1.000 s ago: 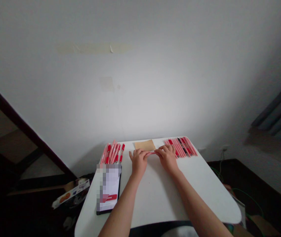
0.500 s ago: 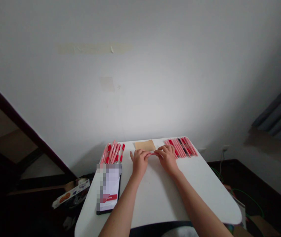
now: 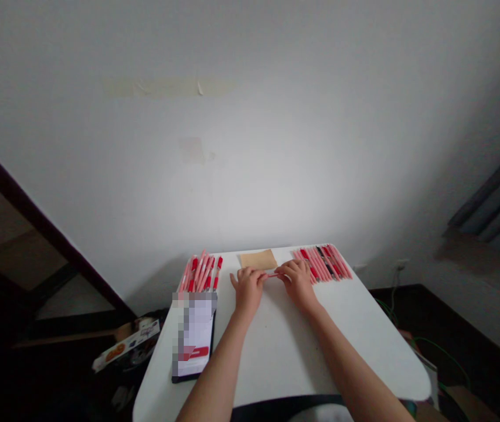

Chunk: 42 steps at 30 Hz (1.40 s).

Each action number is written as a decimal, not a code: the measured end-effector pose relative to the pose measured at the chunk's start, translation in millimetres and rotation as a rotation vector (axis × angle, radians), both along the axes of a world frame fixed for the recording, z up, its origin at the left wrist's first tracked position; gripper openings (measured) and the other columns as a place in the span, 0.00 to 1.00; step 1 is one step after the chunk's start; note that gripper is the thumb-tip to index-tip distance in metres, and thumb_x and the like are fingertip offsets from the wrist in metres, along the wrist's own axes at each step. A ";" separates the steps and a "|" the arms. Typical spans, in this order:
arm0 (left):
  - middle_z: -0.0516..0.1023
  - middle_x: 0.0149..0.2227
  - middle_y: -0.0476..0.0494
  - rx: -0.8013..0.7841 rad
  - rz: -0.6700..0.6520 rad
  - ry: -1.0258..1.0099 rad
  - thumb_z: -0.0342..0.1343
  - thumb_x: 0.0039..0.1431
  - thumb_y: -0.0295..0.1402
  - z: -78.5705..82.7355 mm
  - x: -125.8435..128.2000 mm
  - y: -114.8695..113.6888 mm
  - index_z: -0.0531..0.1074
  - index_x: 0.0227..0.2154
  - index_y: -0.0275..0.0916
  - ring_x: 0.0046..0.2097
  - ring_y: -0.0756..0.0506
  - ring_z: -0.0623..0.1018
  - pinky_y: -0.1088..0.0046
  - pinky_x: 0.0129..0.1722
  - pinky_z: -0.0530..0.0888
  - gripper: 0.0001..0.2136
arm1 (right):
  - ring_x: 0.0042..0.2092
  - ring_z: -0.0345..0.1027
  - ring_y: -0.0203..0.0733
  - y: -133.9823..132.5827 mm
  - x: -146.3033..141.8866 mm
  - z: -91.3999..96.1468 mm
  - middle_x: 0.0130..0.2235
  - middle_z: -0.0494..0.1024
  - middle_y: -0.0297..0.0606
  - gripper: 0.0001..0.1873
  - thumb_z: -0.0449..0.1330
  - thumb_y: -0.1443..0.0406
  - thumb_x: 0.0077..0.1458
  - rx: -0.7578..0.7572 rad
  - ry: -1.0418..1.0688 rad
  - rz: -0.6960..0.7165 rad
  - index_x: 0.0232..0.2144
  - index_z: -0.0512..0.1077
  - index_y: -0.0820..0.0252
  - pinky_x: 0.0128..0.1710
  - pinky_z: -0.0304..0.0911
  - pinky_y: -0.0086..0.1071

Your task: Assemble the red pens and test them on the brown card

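Between my two hands a slim pink pen [image 3: 271,275] lies crosswise, one end in each. My left hand [image 3: 248,288] pinches its left end, with the thumb apart from the curled fingers. The fingers of my right hand [image 3: 297,282] are closed on its right end. Just beyond the hands is a tan piece of paper [image 3: 258,259]. Close to my right hand, several pink, red and black pens [image 3: 326,262] lie side by side in a row. Left of my left hand is a looser heap of pink and red pens [image 3: 199,272].
A phone or tablet [image 3: 197,337] with a lit, partly blurred screen lies at the left of the white table [image 3: 285,363]. The pale wall [image 3: 250,146] stands right behind the table. Boxes and clutter [image 3: 129,346] are on the floor at left, a green cable [image 3: 445,351] at right.
The pen between my hands looks slightly turned, with a paler part now showing. Both hands have barely moved.
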<state>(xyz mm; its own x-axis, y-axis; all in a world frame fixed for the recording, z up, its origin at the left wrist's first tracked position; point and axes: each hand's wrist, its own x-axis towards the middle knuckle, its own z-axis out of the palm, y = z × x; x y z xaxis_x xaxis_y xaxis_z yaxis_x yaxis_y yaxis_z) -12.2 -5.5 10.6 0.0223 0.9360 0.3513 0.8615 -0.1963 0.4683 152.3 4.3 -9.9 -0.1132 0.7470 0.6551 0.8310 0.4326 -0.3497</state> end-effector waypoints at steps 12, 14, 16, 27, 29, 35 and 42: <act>0.78 0.41 0.47 0.058 -0.047 -0.026 0.52 0.60 0.39 0.5 -1.5 -0.1 0.75 0.37 0.48 0.50 0.43 0.70 0.46 0.61 0.51 0.08 | 0.44 0.61 0.45 0.0 1.2 -1.8 0.36 0.77 0.37 0.11 0.55 0.58 0.61 -0.041 0.032 0.023 0.37 0.77 0.50 0.52 0.48 0.43; 0.78 0.41 0.47 0.067 -0.042 -0.021 0.53 0.59 0.39 -0.1 -1.7 0.2 0.76 0.37 0.48 0.50 0.43 0.69 0.47 0.61 0.51 0.08 | 0.44 0.61 0.45 0.0 1.3 -1.5 0.36 0.77 0.37 0.11 0.54 0.58 0.61 -0.051 0.043 0.034 0.38 0.77 0.50 0.52 0.48 0.43; 0.77 0.42 0.47 0.083 -0.035 -0.014 0.53 0.59 0.39 -0.8 -1.9 0.6 0.76 0.37 0.48 0.50 0.43 0.69 0.48 0.60 0.52 0.08 | 0.44 0.62 0.45 -0.2 1.3 -0.5 0.36 0.78 0.37 0.12 0.54 0.59 0.62 -0.061 0.064 0.048 0.39 0.77 0.50 0.52 0.48 0.44; 0.75 0.43 0.45 0.107 0.008 -0.032 0.54 0.59 0.39 -1.8 -0.9 -0.2 0.77 0.36 0.48 0.49 0.42 0.68 0.49 0.59 0.55 0.08 | 0.44 0.65 0.43 2.1 2.8 -6.8 0.37 0.76 0.37 0.11 0.59 0.59 0.56 -0.116 0.194 0.035 0.41 0.72 0.54 0.55 0.50 0.45; 0.75 0.43 0.45 0.100 0.002 -0.045 0.54 0.58 0.39 -1.9 -1.1 0.1 0.77 0.36 0.48 0.49 0.42 0.68 0.50 0.59 0.55 0.08 | 0.44 0.65 0.43 3.7 3.1 -8.9 0.37 0.75 0.37 0.07 0.59 0.60 0.56 -0.117 0.197 0.044 0.37 0.73 0.54 0.54 0.51 0.45; 0.75 0.43 0.47 0.081 -0.007 -0.058 0.55 0.58 0.39 0.0 -1.6 0.3 0.78 0.36 0.49 0.49 0.43 0.68 0.50 0.59 0.54 0.07 | 0.43 0.64 0.44 4.6 3.1 -7.0 0.35 0.76 0.37 0.08 0.58 0.58 0.58 -0.103 0.161 0.062 0.34 0.75 0.52 0.54 0.49 0.46; 0.76 0.42 0.48 0.092 -0.014 -0.050 0.54 0.58 0.40 0.4 -0.7 -1.2 0.77 0.35 0.50 0.49 0.43 0.68 0.50 0.59 0.54 0.08 | 0.44 0.63 0.46 1.7 4.8 -1.0 0.35 0.77 0.36 0.12 0.54 0.56 0.60 -0.113 0.109 0.035 0.34 0.76 0.52 0.53 0.49 0.44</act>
